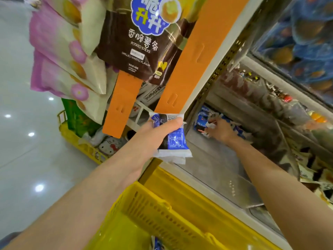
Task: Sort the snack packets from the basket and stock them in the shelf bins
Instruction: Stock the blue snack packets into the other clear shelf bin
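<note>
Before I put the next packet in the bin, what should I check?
1. Left hand grips the blue packets, thumb across them: ok.
2. Binned packets match them, blue and white: ok.
3. Bare room on the bin floor: ok.
4. Right hand has let go of the binned packets: cannot tell.
5. Yellow basket holds more stock, a loose packet showing: ok.
</note>
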Action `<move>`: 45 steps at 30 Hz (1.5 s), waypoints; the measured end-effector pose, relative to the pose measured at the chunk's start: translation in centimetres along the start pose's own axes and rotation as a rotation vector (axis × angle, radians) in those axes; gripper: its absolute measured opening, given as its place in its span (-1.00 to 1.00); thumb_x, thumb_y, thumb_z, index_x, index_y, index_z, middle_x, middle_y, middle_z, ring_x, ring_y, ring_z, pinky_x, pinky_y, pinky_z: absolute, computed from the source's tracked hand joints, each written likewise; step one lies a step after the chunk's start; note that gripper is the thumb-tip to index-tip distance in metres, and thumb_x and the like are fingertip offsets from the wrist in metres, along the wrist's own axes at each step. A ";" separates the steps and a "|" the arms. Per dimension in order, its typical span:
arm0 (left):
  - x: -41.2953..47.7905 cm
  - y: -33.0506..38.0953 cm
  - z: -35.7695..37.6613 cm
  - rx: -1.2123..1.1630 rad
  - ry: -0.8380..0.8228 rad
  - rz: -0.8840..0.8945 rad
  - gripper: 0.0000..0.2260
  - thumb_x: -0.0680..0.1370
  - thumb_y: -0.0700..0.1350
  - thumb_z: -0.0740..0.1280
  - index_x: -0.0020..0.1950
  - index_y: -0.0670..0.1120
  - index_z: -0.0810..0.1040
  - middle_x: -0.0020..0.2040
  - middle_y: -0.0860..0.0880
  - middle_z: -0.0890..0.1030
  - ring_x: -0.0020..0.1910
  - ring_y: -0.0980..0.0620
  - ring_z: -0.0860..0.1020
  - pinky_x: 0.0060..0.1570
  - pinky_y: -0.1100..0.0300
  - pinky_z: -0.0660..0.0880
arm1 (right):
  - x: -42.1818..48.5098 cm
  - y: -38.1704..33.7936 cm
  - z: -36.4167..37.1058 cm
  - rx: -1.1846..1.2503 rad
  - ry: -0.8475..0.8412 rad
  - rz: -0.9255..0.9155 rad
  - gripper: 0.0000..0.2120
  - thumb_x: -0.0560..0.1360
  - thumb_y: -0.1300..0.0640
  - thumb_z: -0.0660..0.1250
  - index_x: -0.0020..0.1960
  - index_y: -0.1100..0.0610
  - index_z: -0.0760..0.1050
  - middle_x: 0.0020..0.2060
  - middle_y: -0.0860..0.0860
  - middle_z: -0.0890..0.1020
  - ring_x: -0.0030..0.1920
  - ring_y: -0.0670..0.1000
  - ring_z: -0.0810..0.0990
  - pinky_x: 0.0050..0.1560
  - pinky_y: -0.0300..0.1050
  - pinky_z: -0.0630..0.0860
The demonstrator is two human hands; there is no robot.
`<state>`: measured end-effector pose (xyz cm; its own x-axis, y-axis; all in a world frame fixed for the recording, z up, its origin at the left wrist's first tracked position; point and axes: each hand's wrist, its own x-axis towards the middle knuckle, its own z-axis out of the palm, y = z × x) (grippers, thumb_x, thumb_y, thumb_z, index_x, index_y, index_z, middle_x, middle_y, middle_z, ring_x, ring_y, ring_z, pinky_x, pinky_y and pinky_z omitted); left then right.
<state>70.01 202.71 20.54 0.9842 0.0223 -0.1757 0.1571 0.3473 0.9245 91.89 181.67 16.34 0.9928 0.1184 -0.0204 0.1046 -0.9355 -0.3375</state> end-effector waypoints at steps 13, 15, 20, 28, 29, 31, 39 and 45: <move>1.1 -0.3 0.5 -0.003 -0.032 -0.087 -0.83 0.44 0.11 0.33 0.00 0.12 0.52 -0.14 0.12 0.67 -0.26 0.25 0.63 -0.39 0.42 0.48 | 2.1 0.7 -0.1 -0.054 0.035 -0.081 -0.65 0.51 0.16 0.34 0.27 0.21 0.45 0.27 0.16 0.50 0.26 0.16 0.47 0.23 -0.06 0.37; 1.0 -0.2 0.7 -0.014 -0.031 -0.082 -0.79 0.45 0.10 0.34 0.07 0.12 0.52 -0.07 0.08 0.66 -0.22 0.22 0.63 -0.40 0.42 0.49 | 1.8 0.2 -0.1 -0.097 0.024 -0.081 -0.63 0.51 0.13 0.34 0.28 0.22 0.44 0.26 0.17 0.50 0.25 0.16 0.47 0.21 -0.09 0.37; 0.2 -0.1 1.5 0.046 -0.038 -0.084 -0.75 0.45 0.15 0.33 0.09 0.13 0.50 -0.03 0.10 0.66 -0.12 0.20 0.62 -0.26 0.36 0.43 | -1.5 -1.6 -1.4 -0.077 0.157 -0.134 -0.60 0.54 0.12 0.29 0.31 0.27 0.35 0.23 0.24 0.48 0.24 0.20 0.44 0.17 -0.01 0.39; -0.6 -0.8 2.9 0.044 -0.003 -0.121 -0.64 0.47 0.13 0.33 0.20 0.02 0.51 0.05 -0.03 0.65 0.04 0.01 0.61 0.14 0.11 0.48 | -16.7 -6.6 -4.9 0.462 0.208 -0.384 -0.92 0.57 0.07 0.20 0.05 -0.09 0.36 -0.13 -0.14 0.54 -0.16 -0.16 0.55 -0.17 -0.36 0.49; -0.6 -1.0 3.1 0.037 0.012 -0.126 -0.64 0.47 0.14 0.33 0.20 0.00 0.52 0.04 -0.05 0.66 0.04 -0.02 0.61 0.19 0.05 0.46 | -18.4 -7.0 -5.2 0.468 0.135 -0.402 -0.90 0.57 0.03 0.19 0.05 -0.14 0.35 -0.10 -0.16 0.54 -0.13 -0.19 0.55 -0.15 -0.37 0.49; -0.9 -1.3 3.7 0.042 0.022 -0.136 -0.60 0.46 0.15 0.33 0.21 -0.04 0.53 0.06 -0.08 0.65 0.09 -0.05 0.59 0.26 -0.04 0.41 | -20.9 -7.5 -5.1 0.410 -0.016 -0.415 -0.79 0.55 -0.04 0.19 0.18 -0.17 0.33 0.06 -0.20 0.51 -0.04 -0.27 0.52 -0.09 -0.46 0.45; -2.6 -2.5 6.2 -0.168 0.008 -0.208 -0.59 0.57 0.18 0.10 0.10 -0.10 0.55 0.06 -0.12 0.63 0.04 -0.01 0.59 0.00 0.15 0.49 | -23.4 -6.9 -4.8 0.244 -0.057 -0.276 -0.42 0.47 -0.18 0.29 0.41 -0.02 0.26 0.22 -0.05 0.50 -0.01 -0.18 0.52 -0.07 -0.41 0.43; -4.2 -2.3 7.0 -0.054 -0.011 -0.154 -0.69 0.56 -0.03 0.26 0.28 -0.08 0.43 0.06 -0.07 0.62 -0.08 0.04 0.61 -0.20 0.20 0.56 | -23.7 -5.4 -6.2 0.506 -0.030 -0.101 -0.31 0.38 0.00 0.48 0.40 0.02 0.23 0.02 -0.19 0.49 -0.13 -0.27 0.55 -0.34 -0.53 0.43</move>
<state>66.13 195.25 21.46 0.9497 -0.0456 -0.3098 0.3019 0.3954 0.8675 68.20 181.82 24.46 0.9763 0.2159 0.0116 0.1509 -0.6420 -0.7517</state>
